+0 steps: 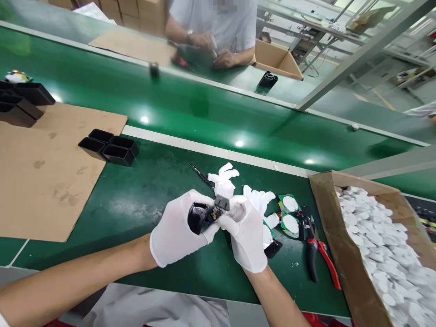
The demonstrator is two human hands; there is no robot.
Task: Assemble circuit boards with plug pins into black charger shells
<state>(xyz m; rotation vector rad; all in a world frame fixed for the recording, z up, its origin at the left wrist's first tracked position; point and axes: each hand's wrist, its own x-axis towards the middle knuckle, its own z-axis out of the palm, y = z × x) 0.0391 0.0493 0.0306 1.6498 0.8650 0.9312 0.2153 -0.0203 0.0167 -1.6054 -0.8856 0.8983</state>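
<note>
My left hand (pixel 182 231), in a white glove, is closed around a glossy black housing (pixel 197 217). Small electronic parts and wires show at the housing's right end. My gloved right hand (pixel 245 231) pinches a dark grey block-shaped part (pixel 222 203) at that end, its fingers hiding some of it. Just beyond my hands lie a white glove (pixel 225 179) and another white glove (pixel 260 200). Green circuit boards with white round pads (pixel 290 225) rest right of my right hand, beside red-and-black pliers (pixel 316 250).
A cardboard box (pixel 327 213) full of white round pieces stands at the right. Black rectangular tubes (pixel 117 152) stand at the left near a cardboard sheet (pixel 51 181). A thin black strip (pixel 200 174) lies behind my hands. Across the bench, another person (pixel 218 32) handles something small.
</note>
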